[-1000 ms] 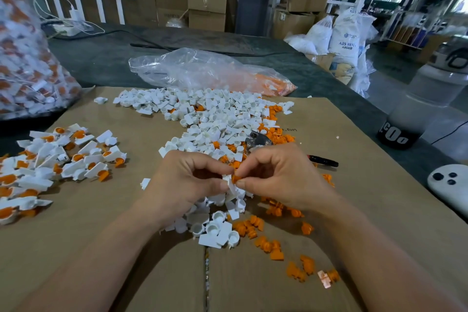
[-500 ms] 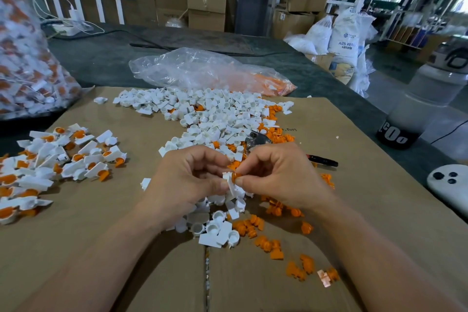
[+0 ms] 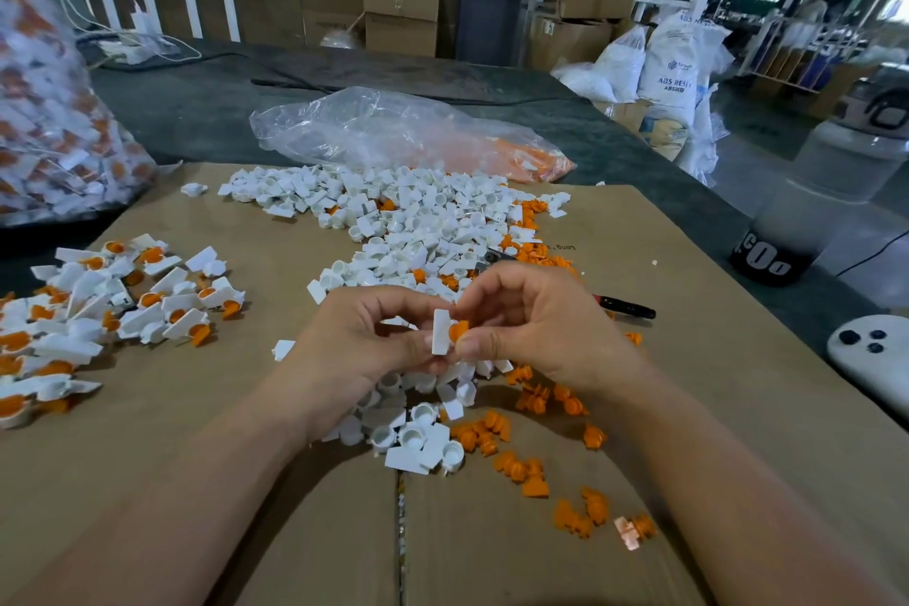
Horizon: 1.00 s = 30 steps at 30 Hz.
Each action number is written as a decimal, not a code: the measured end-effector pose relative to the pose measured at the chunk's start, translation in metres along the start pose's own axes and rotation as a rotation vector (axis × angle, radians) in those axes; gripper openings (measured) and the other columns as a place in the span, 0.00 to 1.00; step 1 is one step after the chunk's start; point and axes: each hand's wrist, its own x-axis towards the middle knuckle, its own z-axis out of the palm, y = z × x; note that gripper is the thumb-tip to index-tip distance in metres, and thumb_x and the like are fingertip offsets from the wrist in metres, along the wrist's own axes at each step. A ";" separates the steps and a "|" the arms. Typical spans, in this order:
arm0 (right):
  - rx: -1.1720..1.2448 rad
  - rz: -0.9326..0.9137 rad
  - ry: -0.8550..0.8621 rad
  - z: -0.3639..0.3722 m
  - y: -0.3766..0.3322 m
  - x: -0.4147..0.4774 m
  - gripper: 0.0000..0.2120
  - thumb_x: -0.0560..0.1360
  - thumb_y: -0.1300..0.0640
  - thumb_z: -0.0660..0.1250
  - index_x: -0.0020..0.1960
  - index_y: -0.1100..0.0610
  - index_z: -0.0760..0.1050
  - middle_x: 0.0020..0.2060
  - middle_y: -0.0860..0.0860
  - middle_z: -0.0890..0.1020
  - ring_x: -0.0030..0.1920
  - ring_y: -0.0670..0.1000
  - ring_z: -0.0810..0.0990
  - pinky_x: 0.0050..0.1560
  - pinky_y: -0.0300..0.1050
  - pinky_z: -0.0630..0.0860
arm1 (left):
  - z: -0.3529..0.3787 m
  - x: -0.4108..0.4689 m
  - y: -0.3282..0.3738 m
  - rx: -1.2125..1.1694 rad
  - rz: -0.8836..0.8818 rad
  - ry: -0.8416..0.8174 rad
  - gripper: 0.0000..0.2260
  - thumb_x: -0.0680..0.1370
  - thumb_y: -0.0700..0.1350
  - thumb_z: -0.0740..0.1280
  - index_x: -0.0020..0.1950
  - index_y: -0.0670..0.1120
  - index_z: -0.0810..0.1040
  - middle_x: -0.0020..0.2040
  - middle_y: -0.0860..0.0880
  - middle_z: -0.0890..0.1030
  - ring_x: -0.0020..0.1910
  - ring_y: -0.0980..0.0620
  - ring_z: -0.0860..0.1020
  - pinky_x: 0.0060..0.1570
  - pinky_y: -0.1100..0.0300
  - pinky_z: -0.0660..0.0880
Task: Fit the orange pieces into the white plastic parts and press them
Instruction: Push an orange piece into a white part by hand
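Observation:
Above the cardboard sheet (image 3: 688,408), my left hand (image 3: 359,349) pinches a white plastic part (image 3: 440,332) held upright. My right hand (image 3: 536,330) grips an orange piece (image 3: 458,331) against the right side of that part, thumb and forefinger around it. Loose white parts (image 3: 408,217) lie in a long heap behind the hands and more (image 3: 418,438) sit just below them. Loose orange pieces (image 3: 521,467) are scattered at the lower right. Fitted white-and-orange parts (image 3: 98,310) are piled at the left.
A clear bag (image 3: 393,133) with orange pieces lies behind the heap. A big bag of fitted parts (image 3: 54,113) stands at far left. A black-handled tool (image 3: 624,308) lies right of my hands. A large bottle (image 3: 816,207) and a white device (image 3: 870,359) sit at the right.
Both hands have lifted slightly and the white part has turned upright. The orange piece now shows more plainly between my right thumb and forefinger.

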 end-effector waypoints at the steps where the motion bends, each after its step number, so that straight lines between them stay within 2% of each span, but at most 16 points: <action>1: 0.017 0.011 -0.005 0.000 0.000 0.000 0.12 0.57 0.55 0.75 0.40 0.50 0.78 0.35 0.47 0.83 0.38 0.46 0.82 0.40 0.35 0.77 | 0.000 0.001 0.000 0.000 0.003 0.000 0.07 0.61 0.38 0.72 0.37 0.47 0.84 0.35 0.45 0.81 0.31 0.50 0.81 0.32 0.66 0.77; 5: 0.036 0.028 -0.014 0.001 0.000 0.000 0.13 0.59 0.58 0.74 0.44 0.56 0.80 0.39 0.53 0.84 0.41 0.51 0.84 0.45 0.42 0.80 | 0.001 0.000 0.000 0.003 0.006 0.016 0.07 0.59 0.38 0.73 0.35 0.45 0.80 0.35 0.46 0.82 0.31 0.50 0.81 0.32 0.65 0.77; 7: 0.016 0.010 0.009 0.002 -0.001 -0.001 0.12 0.61 0.60 0.75 0.44 0.56 0.80 0.39 0.52 0.84 0.41 0.50 0.84 0.44 0.40 0.80 | 0.001 0.000 0.002 0.050 0.016 0.017 0.04 0.60 0.40 0.74 0.33 0.46 0.81 0.33 0.46 0.82 0.30 0.50 0.82 0.32 0.66 0.76; 10: -0.021 -0.002 0.034 0.002 -0.001 0.000 0.11 0.63 0.65 0.75 0.43 0.56 0.80 0.38 0.51 0.84 0.40 0.49 0.84 0.42 0.37 0.79 | -0.001 0.000 0.005 0.072 0.005 0.022 0.06 0.64 0.36 0.73 0.33 0.47 0.83 0.33 0.45 0.83 0.31 0.49 0.82 0.33 0.64 0.78; 15: -0.111 -0.016 0.007 0.004 -0.001 0.000 0.12 0.63 0.64 0.76 0.42 0.51 0.79 0.37 0.49 0.83 0.39 0.48 0.83 0.43 0.41 0.80 | 0.003 -0.001 0.003 0.141 0.021 0.057 0.04 0.67 0.34 0.72 0.35 0.40 0.78 0.29 0.43 0.80 0.27 0.48 0.79 0.28 0.63 0.76; 18: -0.125 -0.044 0.027 0.005 -0.001 0.001 0.14 0.62 0.63 0.77 0.41 0.50 0.77 0.38 0.50 0.82 0.39 0.50 0.83 0.43 0.43 0.81 | 0.003 0.000 0.001 0.142 0.023 0.101 0.07 0.67 0.32 0.72 0.35 0.43 0.80 0.27 0.45 0.78 0.25 0.48 0.78 0.26 0.63 0.76; 21: -0.111 -0.064 0.042 0.007 -0.001 0.001 0.14 0.61 0.63 0.77 0.40 0.51 0.76 0.38 0.53 0.81 0.40 0.54 0.82 0.44 0.47 0.81 | 0.003 -0.001 0.002 0.168 0.036 0.125 0.09 0.67 0.33 0.73 0.31 0.46 0.81 0.27 0.46 0.80 0.24 0.51 0.78 0.25 0.65 0.75; 24: -0.113 -0.101 0.040 0.007 -0.001 0.000 0.15 0.61 0.63 0.77 0.41 0.52 0.75 0.36 0.49 0.80 0.38 0.48 0.81 0.42 0.42 0.80 | 0.002 0.000 0.003 0.161 0.012 0.130 0.11 0.67 0.35 0.73 0.31 0.51 0.82 0.27 0.46 0.80 0.25 0.52 0.79 0.26 0.64 0.75; 30: -0.147 -0.128 -0.013 0.006 0.000 0.000 0.16 0.63 0.66 0.76 0.45 0.52 0.76 0.38 0.45 0.81 0.41 0.45 0.82 0.47 0.41 0.80 | 0.002 0.000 0.005 0.088 -0.023 0.152 0.11 0.67 0.32 0.72 0.30 0.47 0.82 0.27 0.44 0.80 0.25 0.51 0.79 0.26 0.66 0.75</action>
